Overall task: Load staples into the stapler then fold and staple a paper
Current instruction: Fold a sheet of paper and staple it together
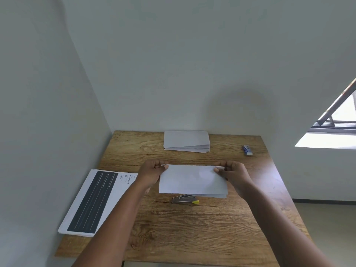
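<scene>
Both hands hold a folded white paper (192, 181) over the middle of the wooden table (192, 228). The left hand (152, 171) pinches its far left corner, and the right hand (232, 173) pinches its far right corner. A metal stapler (184, 199) with a yellow end lies on the table just below the paper's near edge. A stack of folded papers (186, 141) sits at the far edge, a small staple box (247, 150) to its right, and printed sheets (96, 201) lie at the left.
</scene>
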